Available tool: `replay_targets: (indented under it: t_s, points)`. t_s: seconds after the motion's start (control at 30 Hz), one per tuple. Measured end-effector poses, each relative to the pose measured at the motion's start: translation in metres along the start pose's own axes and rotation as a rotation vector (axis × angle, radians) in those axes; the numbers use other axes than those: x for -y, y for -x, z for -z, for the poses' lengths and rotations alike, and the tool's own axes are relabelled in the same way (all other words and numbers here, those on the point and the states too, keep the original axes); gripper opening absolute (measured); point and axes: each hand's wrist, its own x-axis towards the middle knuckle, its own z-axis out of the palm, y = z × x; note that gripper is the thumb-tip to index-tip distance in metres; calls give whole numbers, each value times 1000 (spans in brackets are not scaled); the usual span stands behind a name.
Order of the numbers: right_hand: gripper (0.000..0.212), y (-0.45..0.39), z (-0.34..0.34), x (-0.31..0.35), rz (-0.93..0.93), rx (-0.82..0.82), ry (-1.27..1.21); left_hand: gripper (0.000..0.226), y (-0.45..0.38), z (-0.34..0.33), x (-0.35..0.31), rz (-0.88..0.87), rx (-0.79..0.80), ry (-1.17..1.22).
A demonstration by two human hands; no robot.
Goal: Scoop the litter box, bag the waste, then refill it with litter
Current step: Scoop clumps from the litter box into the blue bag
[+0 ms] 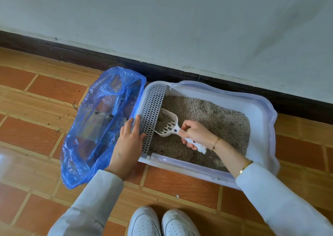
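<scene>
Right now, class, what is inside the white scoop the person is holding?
The scoop, gripped by the right hand, holds a dark clump with some grey litter near its front edge. Its slotted floor shows behind. The grid panel of the litter box hides the scoop's tip.

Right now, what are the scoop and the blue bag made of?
The scoop looks like hard white plastic: smooth, moulded, with cut slots. The blue bag looks like thin plastic film: see-through, shiny and crinkled.
</scene>
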Motion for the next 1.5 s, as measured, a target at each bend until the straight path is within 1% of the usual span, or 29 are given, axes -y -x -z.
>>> replay_targets:
  t_s: [0.13,0.27,0.43,0.53,0.7,0.83,0.93,1.13,1.27,1.4,1.5]
  points:
    - [20,15,4,-14,44,-102,30,61,0,-1,1,-5,-1,-5]
    - [17,34,21,-20,104,-225,58,60,1,-2,3,-14,-18,-1]
    - [17,59,35,-19,170,-277,-24,60,1,-2,3,-8,-23,4]
    - [16,69,35,-14,190,-248,-99,60,1,-2,3,-7,-18,4]
    - [14,75,31,-4,221,-244,-52,60,2,-1,1,-6,-16,3]
    - [15,78,30,2,248,-276,-75,60,1,-2,2,-3,-13,-4]
    - [15,81,31,4,260,-314,-29,61,0,-3,3,-3,-15,7]
    - [15,85,32,5,278,-333,-24,61,0,-3,3,-4,-19,12]
    - [13,86,29,8,295,-361,54,61,0,-3,3,2,-6,-4]
    - [11,80,19,25,305,-253,12,62,0,0,6,-11,-8,-46]
    - [12,67,6,48,329,-173,37,65,6,4,12,4,-77,-108]
